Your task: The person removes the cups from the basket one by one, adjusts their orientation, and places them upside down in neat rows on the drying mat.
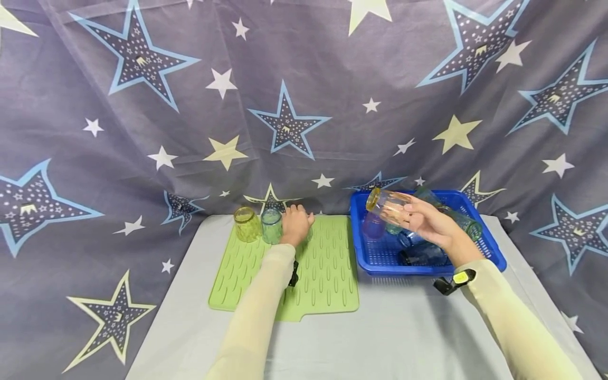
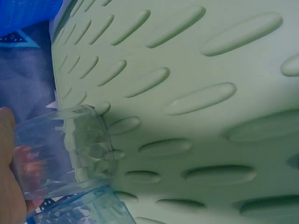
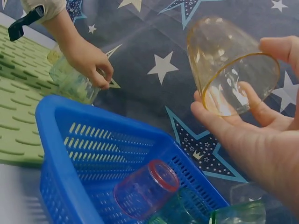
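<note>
My left hand grips a clear glass at the back of the green drying mat; in the head view the hand hides most of that glass. Right beside it stand a blue-tinted glass and a yellow glass, both on the mat. Over the blue basket, my right hand holds an amber-tinted glass tipped on its side, thumb on one side and fingers on the other.
Inside the basket lie several more glasses, among them a pinkish one, a dark blue one and a green one. A star-patterned cloth hangs right behind the white table.
</note>
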A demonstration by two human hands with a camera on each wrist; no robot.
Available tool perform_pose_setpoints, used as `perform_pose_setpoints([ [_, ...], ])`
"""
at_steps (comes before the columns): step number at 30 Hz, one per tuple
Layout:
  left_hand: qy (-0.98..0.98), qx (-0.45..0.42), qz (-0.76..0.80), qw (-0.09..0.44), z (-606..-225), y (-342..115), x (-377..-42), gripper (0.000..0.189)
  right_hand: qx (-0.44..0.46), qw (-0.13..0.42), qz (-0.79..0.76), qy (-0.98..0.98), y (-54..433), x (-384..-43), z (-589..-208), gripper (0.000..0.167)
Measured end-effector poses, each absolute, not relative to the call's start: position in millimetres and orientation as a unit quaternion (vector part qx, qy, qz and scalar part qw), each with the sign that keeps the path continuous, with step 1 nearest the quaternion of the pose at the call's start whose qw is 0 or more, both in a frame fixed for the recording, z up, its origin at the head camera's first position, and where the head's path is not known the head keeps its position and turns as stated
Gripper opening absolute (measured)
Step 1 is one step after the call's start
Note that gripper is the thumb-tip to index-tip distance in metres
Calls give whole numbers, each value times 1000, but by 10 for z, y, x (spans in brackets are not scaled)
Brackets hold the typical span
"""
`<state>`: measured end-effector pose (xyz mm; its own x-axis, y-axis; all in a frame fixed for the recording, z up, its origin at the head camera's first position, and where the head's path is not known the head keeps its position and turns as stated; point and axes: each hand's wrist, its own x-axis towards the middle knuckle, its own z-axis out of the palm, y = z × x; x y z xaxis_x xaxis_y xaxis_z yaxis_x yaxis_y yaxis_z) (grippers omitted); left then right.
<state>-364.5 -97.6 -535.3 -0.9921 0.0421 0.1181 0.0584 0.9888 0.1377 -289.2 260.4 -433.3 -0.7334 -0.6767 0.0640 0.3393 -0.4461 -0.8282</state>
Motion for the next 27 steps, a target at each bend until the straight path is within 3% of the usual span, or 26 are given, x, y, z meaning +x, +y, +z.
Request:
perform_pose_setpoints([
  [11, -996, -18, -79, 29, -5342, -1076, -3569, 58, -229, 333, -838, 366, 2488, -2880, -4389, 46],
  [21, -926, -75, -327, 172, -4984, -824, -3439, 49, -210, 320, -837, 392, 2432, -2921, -4346, 45],
  [27, -876, -114, -431, 184, -4610, -561, -3279, 46, -179, 314, -840, 405, 2371, -2945, -4301, 51],
])
